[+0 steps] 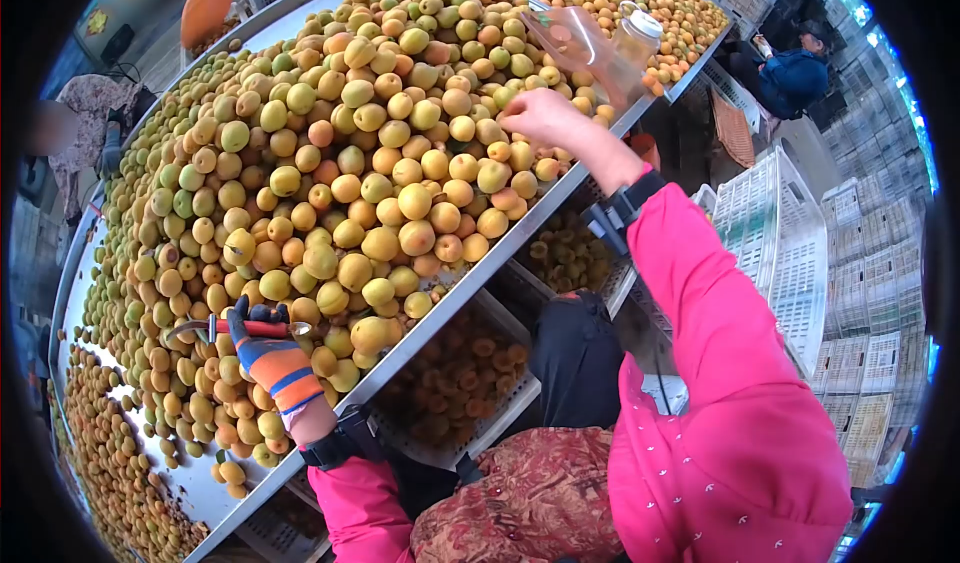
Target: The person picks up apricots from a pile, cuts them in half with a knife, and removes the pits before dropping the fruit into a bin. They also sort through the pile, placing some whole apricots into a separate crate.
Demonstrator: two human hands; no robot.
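Note:
My left hand (272, 361), in an orange and blue striped glove with dark fingertips, is closed around a red-handled knife (262, 329) with a curved metal blade that points left. It is above the near edge of a large heap of yellow-green and orange apricots (350, 178). Farther up the heap, my bare right hand (545, 120) reaches in among the fruit. Its fingers curl downward, and what lies under them is hidden. The heap rests on a metal-edged table (465, 275).
Below the table edge stands a crate (512, 403) of halved fruit. A lidded clear jar (638, 35) and a clear plastic sheet (585, 48) are at the upper right. White crates (790, 248) are stacked at right. Other people sit at upper right (795, 71) and far left (90, 123).

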